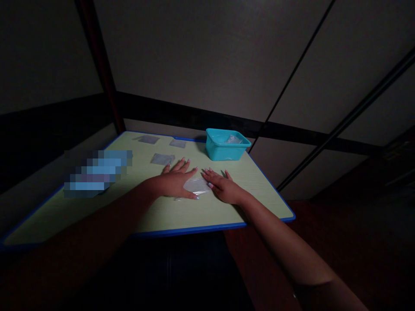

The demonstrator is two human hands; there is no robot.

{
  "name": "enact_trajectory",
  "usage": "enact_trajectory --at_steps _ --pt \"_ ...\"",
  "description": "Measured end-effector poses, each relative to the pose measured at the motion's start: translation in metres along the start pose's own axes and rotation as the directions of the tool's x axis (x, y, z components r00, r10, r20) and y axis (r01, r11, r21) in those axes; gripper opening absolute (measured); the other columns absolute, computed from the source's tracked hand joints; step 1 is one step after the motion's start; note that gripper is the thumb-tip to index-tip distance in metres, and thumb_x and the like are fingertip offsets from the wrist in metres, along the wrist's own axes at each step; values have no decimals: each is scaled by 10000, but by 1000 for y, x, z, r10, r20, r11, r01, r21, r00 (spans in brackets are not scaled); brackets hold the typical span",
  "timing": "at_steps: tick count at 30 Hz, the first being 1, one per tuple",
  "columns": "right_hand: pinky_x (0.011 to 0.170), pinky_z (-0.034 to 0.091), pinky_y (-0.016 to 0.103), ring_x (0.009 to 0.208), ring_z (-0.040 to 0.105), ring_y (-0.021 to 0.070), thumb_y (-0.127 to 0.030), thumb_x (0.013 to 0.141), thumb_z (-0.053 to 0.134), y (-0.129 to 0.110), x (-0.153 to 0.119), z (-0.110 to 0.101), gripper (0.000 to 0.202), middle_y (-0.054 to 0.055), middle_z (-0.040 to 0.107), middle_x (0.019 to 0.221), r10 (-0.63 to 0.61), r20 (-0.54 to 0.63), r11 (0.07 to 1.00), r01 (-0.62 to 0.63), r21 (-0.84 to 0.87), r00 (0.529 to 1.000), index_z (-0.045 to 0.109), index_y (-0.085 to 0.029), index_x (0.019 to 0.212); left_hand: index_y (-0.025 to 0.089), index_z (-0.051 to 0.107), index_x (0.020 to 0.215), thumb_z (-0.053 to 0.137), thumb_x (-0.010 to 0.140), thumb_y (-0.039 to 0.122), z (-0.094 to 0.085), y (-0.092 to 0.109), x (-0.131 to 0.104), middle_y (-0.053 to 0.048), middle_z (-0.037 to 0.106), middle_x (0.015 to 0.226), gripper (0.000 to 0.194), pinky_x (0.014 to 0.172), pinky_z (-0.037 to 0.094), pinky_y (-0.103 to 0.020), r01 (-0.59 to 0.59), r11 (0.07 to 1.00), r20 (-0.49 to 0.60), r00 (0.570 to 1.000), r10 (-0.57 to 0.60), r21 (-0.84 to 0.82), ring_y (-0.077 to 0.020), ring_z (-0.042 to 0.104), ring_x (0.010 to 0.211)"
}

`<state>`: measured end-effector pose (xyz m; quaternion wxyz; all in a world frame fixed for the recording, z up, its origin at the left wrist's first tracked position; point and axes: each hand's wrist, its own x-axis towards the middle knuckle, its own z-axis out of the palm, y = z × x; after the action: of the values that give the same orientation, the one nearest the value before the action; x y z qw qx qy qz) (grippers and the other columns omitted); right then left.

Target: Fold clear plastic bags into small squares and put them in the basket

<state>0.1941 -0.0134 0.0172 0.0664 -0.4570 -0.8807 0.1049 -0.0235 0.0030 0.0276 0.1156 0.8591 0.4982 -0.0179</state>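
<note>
A clear plastic sheet or bag (197, 185) lies flat on the pale green table (162, 216). My left hand (177, 180) rests on its left side, palm down with fingers spread. On its right edge lies my right hand (224, 185), fingers stretched out and the thumb apart. Just beyond my left hand is a flat greyish packet (162, 159). Two similar packets, one at the back left (149, 139) and one nearer the middle (178, 143), lie near the far edge.
A turquoise plastic basket (227, 152) with clear plastic inside stands at the back right corner. A pixelated bluish object (97, 172) is on the left part of the table. Blue trim edges the tabletop, and panelled walls stand behind it.
</note>
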Motion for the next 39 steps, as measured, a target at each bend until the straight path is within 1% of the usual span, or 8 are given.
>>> enact_trajectory --at_steps 10,14,16,18,21,25,29,39 --pt "1029 63 644 1391 163 209 -286 921 324 3 -1 1 519 63 205 1506 52 -59 998 -49 43 997 242 -295 1433 243 224 1447 478 762 646 -1 -12 3 -128 48 1534 835 1035 107 -616 43 996 -162 986 -29 80 -351 -28 1394" --pt "1045 61 618 1395 142 216 -321 908 401 0 -4 -2 538 71 181 1511 -86 -45 992 89 87 995 261 -300 1427 189 455 1326 371 873 519 -8 -8 3 -132 395 1418 567 1037 256 -458 49 998 -331 943 -30 50 -304 270 1330" --pt "1047 66 614 1393 149 224 -320 898 436 0 -5 -3 533 67 188 1509 -160 -43 980 163 116 986 296 -317 1412 147 590 1138 365 892 437 -13 -8 4 -131 585 1194 442 957 351 -362 82 996 -401 914 -67 20 -262 476 1150" --pt "1046 66 616 1389 163 233 -308 892 458 1 -6 -2 515 59 199 1506 -208 -46 967 213 142 977 334 -337 1392 134 632 967 372 894 394 -17 -10 6 -115 653 982 375 818 413 -313 128 991 -390 911 -130 -31 -229 577 928" --pt "1047 64 614 1383 185 240 -295 889 475 2 -7 -2 475 62 213 1498 -244 -49 954 249 169 969 401 -337 1356 136 628 881 406 879 382 -18 -14 7 -104 663 866 332 657 403 -288 177 981 -298 935 -193 -83 -214 598 766" --pt "1055 53 604 1372 223 234 -292 892 479 2 -7 -3 375 69 278 1470 -265 -55 943 270 195 963 526 -311 1264 148 621 879 466 849 389 -15 -16 6 -92 664 861 288 622 373 -271 164 982 -236 955 -182 -95 -208 596 753" --pt "1054 56 607 1365 243 233 -301 895 481 0 -8 -4 316 57 341 1441 -284 -52 930 289 227 957 587 -310 1192 144 622 869 454 855 381 -15 -16 7 -94 662 856 291 623 368 -273 166 981 -256 949 -186 -95 -207 591 750" --pt "1052 66 601 1357 258 232 -276 876 514 -3 -7 -4 384 89 406 1399 -315 -38 914 315 255 948 529 -288 1259 146 611 837 446 860 340 -14 -17 10 -87 664 851 255 637 384 -266 140 980 -271 947 -174 -140 -201 596 756"
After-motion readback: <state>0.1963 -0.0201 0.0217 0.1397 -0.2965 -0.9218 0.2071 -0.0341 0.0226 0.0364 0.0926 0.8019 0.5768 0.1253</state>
